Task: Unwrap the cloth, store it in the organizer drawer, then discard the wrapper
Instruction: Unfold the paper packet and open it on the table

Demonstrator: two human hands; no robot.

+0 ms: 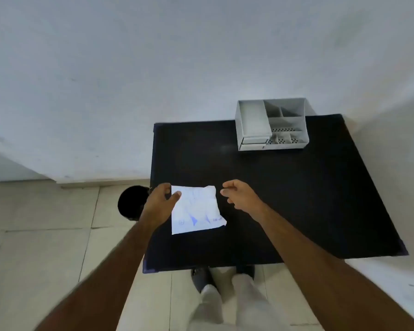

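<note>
A flat white wrapped packet [196, 210] with blue print lies on the black table [285, 199] near its front left. My left hand [161, 201] pinches the packet's upper left corner between thumb and fingers. My right hand [239, 195] hovers just right of the packet's upper right corner, fingers curled and apart, holding nothing. The cloth itself is hidden inside the wrapper. A grey desk organizer [271, 124] with several compartments and small drawers at its front left stands at the table's far right edge; the drawers look closed.
A round black bin [132, 203] stands on the tiled floor left of the table, partly behind my left hand. A white wall runs behind the table. My legs and shoes [225, 295] show below the table's front edge.
</note>
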